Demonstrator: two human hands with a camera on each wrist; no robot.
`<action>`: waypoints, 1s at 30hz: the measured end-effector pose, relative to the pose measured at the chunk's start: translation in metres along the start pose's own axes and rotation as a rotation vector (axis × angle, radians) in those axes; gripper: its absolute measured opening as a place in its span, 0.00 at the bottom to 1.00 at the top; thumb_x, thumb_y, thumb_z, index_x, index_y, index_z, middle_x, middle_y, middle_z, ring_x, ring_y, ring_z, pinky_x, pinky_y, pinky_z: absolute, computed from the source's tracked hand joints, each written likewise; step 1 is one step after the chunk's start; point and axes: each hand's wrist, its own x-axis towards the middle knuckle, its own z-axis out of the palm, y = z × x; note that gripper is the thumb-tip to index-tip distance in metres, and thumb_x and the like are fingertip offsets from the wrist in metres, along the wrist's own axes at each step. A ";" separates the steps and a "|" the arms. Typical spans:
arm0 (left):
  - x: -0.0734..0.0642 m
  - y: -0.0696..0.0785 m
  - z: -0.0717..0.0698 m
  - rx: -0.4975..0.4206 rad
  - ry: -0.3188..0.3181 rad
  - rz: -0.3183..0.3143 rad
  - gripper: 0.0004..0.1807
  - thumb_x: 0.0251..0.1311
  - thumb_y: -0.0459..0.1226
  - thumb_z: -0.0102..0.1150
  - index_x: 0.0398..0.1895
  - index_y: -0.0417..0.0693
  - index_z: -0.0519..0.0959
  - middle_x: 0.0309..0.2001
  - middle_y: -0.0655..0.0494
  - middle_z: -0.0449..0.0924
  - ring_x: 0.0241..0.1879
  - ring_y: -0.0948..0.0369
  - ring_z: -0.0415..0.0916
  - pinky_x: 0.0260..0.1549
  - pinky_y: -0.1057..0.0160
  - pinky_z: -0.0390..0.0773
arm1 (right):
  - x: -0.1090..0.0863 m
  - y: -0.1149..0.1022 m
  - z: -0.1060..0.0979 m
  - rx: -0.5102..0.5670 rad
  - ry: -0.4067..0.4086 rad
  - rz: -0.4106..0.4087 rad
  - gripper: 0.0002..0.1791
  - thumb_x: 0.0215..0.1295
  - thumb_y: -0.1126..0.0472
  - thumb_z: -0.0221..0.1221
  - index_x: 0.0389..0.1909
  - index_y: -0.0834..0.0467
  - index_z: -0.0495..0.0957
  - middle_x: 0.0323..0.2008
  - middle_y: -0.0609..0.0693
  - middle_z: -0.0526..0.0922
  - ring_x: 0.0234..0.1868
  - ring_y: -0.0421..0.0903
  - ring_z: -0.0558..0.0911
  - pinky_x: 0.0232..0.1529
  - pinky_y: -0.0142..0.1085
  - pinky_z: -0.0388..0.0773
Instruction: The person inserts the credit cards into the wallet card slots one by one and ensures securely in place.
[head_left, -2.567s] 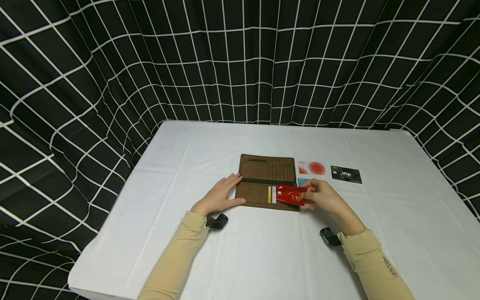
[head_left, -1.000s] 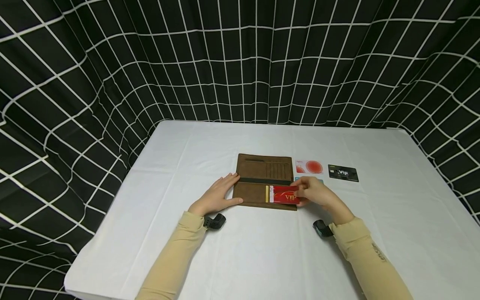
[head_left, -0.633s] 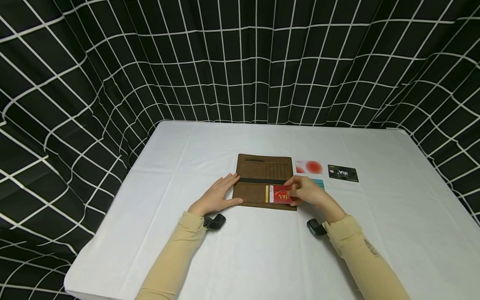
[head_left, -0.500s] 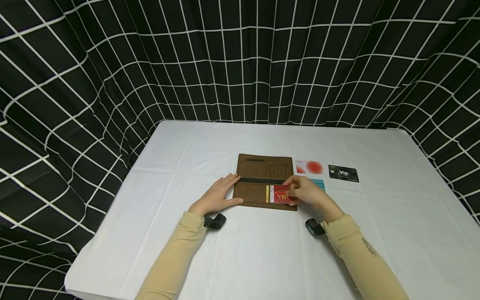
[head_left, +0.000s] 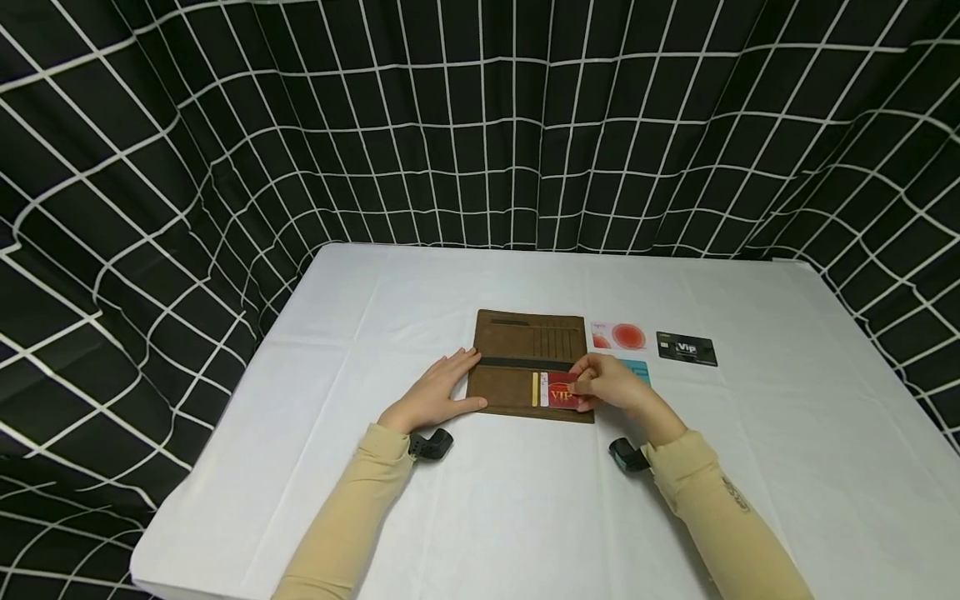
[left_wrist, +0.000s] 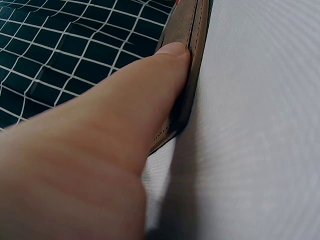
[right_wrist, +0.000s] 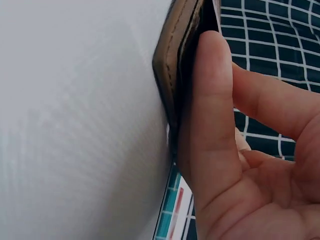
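An open brown wallet (head_left: 501,387) lies flat on the table, its dark fold band running across the middle. My left hand (head_left: 431,396) rests on its left edge with fingers spread; in the left wrist view the thumb (left_wrist: 160,75) lies over the stitched border. At the wallet's lower right, my right hand (head_left: 618,390) pinches the right end of a red VIP card (head_left: 558,392), which lies over the lower panel. Yellow (head_left: 536,389) and white (head_left: 544,389) strips show left of the card. In the right wrist view, the thumb reaches past the wallet's corner (right_wrist: 167,62), hiding most of the card.
Right of the wallet lie a pink card with a red circle (head_left: 624,336) and a black Vip card (head_left: 687,348). A teal card (head_left: 639,368) is partly covered by the right hand. A white cloth (head_left: 360,317) covers the table; a black grid curtain (head_left: 480,125) surrounds it.
The right hand has moved left with the red card, which has slid left over the wallet and shows less of itself. More of the teal card is uncovered. The left hand stays on the wallet.
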 end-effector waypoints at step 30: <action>-0.001 0.001 -0.001 0.003 0.018 0.017 0.44 0.59 0.59 0.52 0.71 0.44 0.52 0.71 0.50 0.48 0.70 0.56 0.41 0.67 0.59 0.39 | -0.021 0.005 0.002 0.057 0.035 -0.043 0.13 0.61 0.72 0.57 0.43 0.78 0.71 0.31 0.61 0.82 0.31 0.46 0.82 0.38 0.38 0.81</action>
